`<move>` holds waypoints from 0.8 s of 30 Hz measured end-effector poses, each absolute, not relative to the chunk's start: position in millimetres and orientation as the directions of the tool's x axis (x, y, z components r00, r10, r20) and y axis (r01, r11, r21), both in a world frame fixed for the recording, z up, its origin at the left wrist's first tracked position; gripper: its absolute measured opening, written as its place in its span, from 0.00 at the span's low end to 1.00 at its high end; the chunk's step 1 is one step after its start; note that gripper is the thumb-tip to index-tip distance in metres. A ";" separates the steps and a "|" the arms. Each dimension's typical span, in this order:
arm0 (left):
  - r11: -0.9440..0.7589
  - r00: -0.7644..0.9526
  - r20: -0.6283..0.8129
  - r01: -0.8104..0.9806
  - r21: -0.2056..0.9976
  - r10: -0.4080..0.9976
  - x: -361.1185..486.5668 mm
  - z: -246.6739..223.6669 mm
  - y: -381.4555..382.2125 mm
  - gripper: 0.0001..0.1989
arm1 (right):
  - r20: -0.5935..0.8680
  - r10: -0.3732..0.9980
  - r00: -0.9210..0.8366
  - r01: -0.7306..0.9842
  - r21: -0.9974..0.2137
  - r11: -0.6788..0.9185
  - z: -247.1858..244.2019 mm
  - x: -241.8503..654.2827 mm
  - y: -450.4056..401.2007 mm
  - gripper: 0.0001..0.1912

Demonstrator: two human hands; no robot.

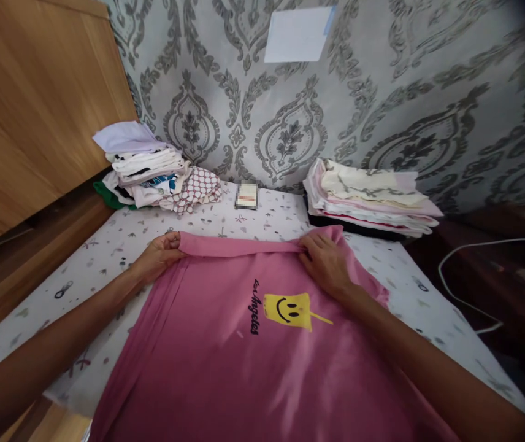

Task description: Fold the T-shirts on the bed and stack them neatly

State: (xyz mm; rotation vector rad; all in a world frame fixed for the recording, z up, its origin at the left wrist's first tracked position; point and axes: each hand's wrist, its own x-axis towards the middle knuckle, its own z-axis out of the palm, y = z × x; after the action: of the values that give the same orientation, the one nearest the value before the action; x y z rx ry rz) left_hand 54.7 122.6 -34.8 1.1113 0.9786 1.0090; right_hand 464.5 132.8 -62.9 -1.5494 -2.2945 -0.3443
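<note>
A pink T-shirt [207, 344] lies spread on the patterned white sheet [101, 264], turned sideways to me. Its front bears a yellow smiling cup print and the words "Los Angeles". Along the far side, a narrow strip of the shirt is folded over toward me. At the left end of that strip, my left hand [164, 252] is closed, pinching the fabric. My right hand [324, 261] grips the strip near its right end, fingers bent over the cloth. Part of the shirt bunches beyond my right wrist.
Stacked folded clothes [152, 169] stand at the back left, beside a wooden cabinet [37, 104]. Another folded pile [368, 199] sits at the back right. Between them is a small blurred box [246, 195]. A white cable [497, 245] hangs at the right.
</note>
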 end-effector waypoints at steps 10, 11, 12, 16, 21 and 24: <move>0.170 0.159 -0.160 -0.047 0.984 0.974 50.3 -37.0 103.1 0.15 | 0.435 0.851 -0.295 0.925 -0.092 0.368 -75.8 466.4 124.9 0.11; 0.146 0.143 -0.143 -0.016 0.989 0.979 50.4 -36.3 101.6 0.15 | 0.435 0.852 -0.292 0.925 -0.097 0.367 -76.3 466.4 124.7 0.12; 0.114 0.127 -0.116 0.021 0.993 0.985 50.4 -34.7 100.9 0.14 | 0.434 0.853 -0.289 0.925 -0.103 0.366 -76.6 466.5 124.7 0.13; -0.088 0.038 0.082 0.215 0.973 0.996 48.8 -17.0 112.0 0.12 | 0.423 0.866 -0.268 0.936 -0.100 0.338 -71.6 467.2 130.2 0.16; -0.289 -0.092 0.365 0.448 0.846 0.926 48.7 17.8 164.9 0.10 | 0.380 0.916 -0.133 0.979 -0.093 0.181 -44.2 463.1 159.2 0.15; -0.287 -0.139 0.380 0.437 0.852 0.915 52.6 31.0 202.7 0.08 | 0.252 0.967 -0.018 0.996 -0.079 0.039 -24.7 455.5 181.1 0.17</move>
State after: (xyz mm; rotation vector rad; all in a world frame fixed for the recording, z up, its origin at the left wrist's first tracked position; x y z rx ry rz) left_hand 52.6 202.7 31.0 1.6878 1.5129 1.4200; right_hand 455.5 181.1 -24.7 -2.0187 -2.0787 -0.1756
